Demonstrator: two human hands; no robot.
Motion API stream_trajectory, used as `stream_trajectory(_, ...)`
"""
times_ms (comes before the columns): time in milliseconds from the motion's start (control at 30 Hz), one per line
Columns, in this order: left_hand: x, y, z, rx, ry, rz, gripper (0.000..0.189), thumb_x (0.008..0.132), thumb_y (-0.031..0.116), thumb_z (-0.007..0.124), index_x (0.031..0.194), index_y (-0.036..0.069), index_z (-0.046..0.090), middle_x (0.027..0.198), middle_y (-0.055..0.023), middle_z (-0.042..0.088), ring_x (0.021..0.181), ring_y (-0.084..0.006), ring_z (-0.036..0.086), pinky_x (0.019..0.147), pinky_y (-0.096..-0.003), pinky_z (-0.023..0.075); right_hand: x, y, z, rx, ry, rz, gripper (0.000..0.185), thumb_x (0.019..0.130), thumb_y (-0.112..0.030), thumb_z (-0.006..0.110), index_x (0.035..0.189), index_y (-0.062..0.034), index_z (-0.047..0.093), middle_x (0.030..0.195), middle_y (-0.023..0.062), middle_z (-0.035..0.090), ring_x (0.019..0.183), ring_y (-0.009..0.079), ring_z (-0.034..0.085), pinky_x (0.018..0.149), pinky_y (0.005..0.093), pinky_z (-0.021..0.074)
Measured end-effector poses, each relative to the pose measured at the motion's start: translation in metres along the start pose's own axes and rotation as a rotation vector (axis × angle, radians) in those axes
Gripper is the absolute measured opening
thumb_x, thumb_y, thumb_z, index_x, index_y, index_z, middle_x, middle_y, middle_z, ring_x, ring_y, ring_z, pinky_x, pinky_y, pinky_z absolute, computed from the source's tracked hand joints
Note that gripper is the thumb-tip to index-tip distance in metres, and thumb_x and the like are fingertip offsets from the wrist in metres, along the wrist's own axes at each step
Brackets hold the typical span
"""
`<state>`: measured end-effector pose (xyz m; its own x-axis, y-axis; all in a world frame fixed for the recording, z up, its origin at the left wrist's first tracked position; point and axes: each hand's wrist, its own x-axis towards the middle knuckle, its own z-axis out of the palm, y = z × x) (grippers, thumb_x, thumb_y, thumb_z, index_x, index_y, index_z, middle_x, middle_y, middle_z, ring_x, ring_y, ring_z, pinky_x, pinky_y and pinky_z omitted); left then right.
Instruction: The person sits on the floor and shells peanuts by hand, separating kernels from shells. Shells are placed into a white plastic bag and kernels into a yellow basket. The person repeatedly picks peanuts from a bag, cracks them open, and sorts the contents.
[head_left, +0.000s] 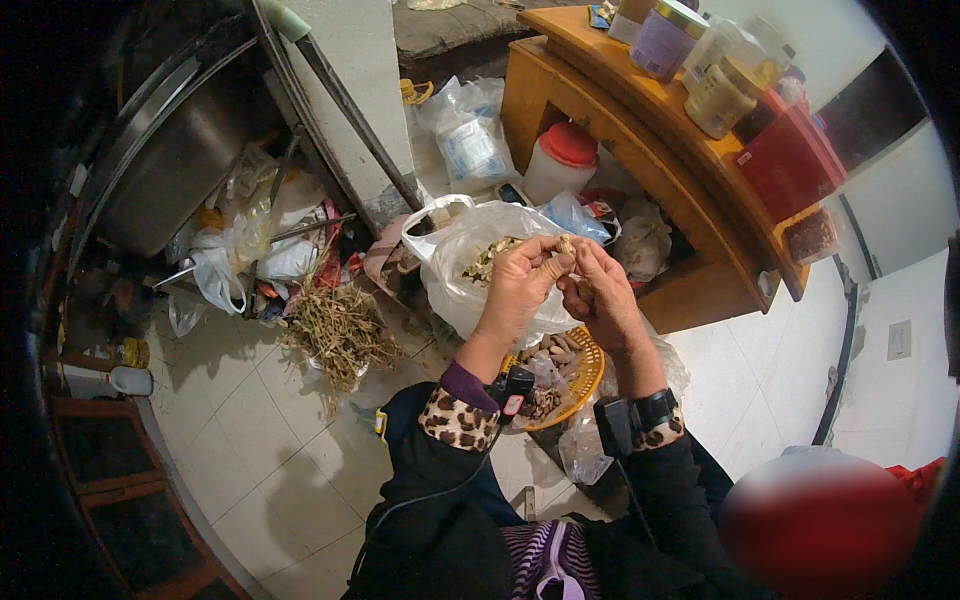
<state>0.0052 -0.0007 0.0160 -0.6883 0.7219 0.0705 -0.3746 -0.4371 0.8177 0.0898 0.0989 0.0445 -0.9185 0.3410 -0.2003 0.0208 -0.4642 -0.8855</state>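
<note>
My left hand (519, 279) and my right hand (606, 296) meet over a white plastic bag (454, 292). Pinched between the fingertips of both is a small pale tan pod (565, 244), which looks like a peanut in its shell. The bag gapes and has dry, broken shells or husks (491, 255) in it. Below the hands, partly covered by my wrists, stands an orange plastic basket (595, 367). Brown oblong pods (559, 349) lie towards its far side, and small reddish kernels (544, 403) rest on clear plastic nearer to me.
Left of the bag lies a bundle of dried stalks (341, 330) on the tiled floor (277, 435). A wooden cabinet (697, 289) holding jars stands at the right, with a red-lidded tub (562, 161) inside. A metal frame (352, 105) rises behind. A blurred red shape (821, 525) is at lower right.
</note>
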Motion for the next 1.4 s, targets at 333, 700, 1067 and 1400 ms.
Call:
stream_trajectory(333, -0.002, -0.003, -0.004, 0.170, -0.015, 0.127, 0.016, 0.092, 0.013, 0.058, 0.097, -0.002, 0.060, 0.078, 0.0010, 0.060, 0.070, -0.0030, 0.052, 0.063, -0.0181, 0.0430, 0.000, 0.002, 0.010, -0.285, 0.059, -0.144, 0.027, 0.094, -0.023, 0.055, 0.113, -0.0034, 0.059, 0.075, -0.0053, 0.052, 0.053, -0.0003, 0.035, 0.045, 0.0160, 0.0251)
stream_trajectory(700, 0.000, -0.003, -0.002, 0.223, -0.057, 0.095, 0.007, 0.090, 0.005, 0.058, 0.093, -0.002, 0.057, 0.082, -0.0041, 0.063, 0.077, -0.0082, 0.060, 0.070, -0.0214, 0.0487, 0.004, -0.019, 0.001, -0.526, 0.076, -0.265, 0.021, 0.091, -0.019, 0.059, 0.098, 0.0006, 0.061, 0.076, -0.0011, 0.059, 0.068, 0.0060, 0.052, 0.062, 0.0209, 0.0423)
stream_trajectory(1067, 0.001, -0.008, -0.003, 0.239, -0.050, 0.149, 0.005, 0.091, 0.004, 0.057, 0.093, 0.000, 0.054, 0.082, -0.0026, 0.061, 0.079, -0.0073, 0.059, 0.073, -0.0211, 0.0484, 0.008, -0.010, 0.002, -0.518, 0.114, -0.304, 0.014, 0.092, -0.020, 0.059, 0.092, -0.0065, 0.061, 0.073, -0.0055, 0.055, 0.059, 0.0006, 0.043, 0.050, 0.0159, 0.0308)
stream_trajectory(1400, 0.001, -0.010, -0.004, 0.233, -0.079, 0.174, 0.005, 0.091, 0.005, 0.058, 0.094, 0.002, 0.056, 0.083, 0.0009, 0.060, 0.078, -0.0040, 0.055, 0.070, -0.0191, 0.0458, 0.009, -0.021, -0.001, -0.634, 0.038, -0.255, 0.017, 0.090, -0.018, 0.059, 0.086, -0.0012, 0.057, 0.076, -0.0015, 0.057, 0.070, 0.0056, 0.050, 0.063, 0.0207, 0.0410)
